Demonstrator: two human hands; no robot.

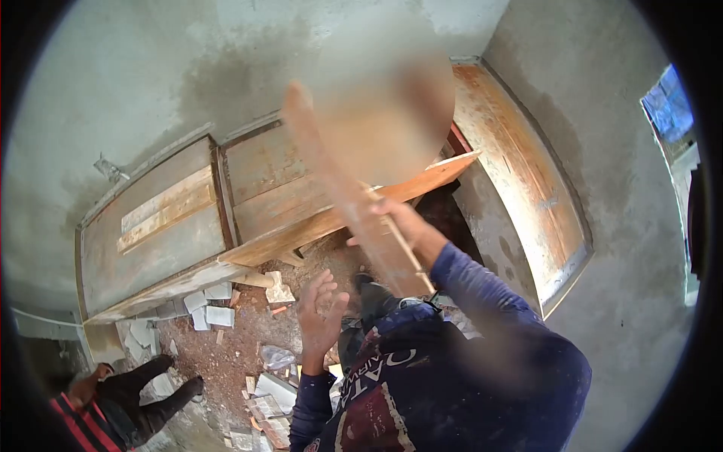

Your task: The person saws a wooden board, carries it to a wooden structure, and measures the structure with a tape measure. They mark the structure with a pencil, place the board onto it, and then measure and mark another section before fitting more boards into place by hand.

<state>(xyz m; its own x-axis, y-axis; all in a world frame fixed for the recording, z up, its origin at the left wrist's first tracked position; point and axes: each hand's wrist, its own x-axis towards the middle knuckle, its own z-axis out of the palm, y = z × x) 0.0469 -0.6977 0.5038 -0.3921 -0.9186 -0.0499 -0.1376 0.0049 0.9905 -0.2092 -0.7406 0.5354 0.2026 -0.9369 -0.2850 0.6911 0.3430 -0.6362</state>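
My right hand [405, 224] grips a long wooden board [336, 172] near its lower half, with fingers wrapped around its edge. The board is held tilted, running from near my chest up and to the left, its far end blurred. Lower and to the left, my left hand [321, 313] is raised with its fingers apart, holding nothing. Behind the board, a wooden edge plank [316, 224] runs along the front of a wall-side counter form [263, 162]. A blurred patch hides part of the form's middle.
At right, another wood-lined form [527, 166] follows the wall. Two short boards [167, 209] lie on the left section. Broken tile pieces [220, 316], offcuts and a plastic bag [277, 356] litter the floor. Another person [128, 403] is at lower left.
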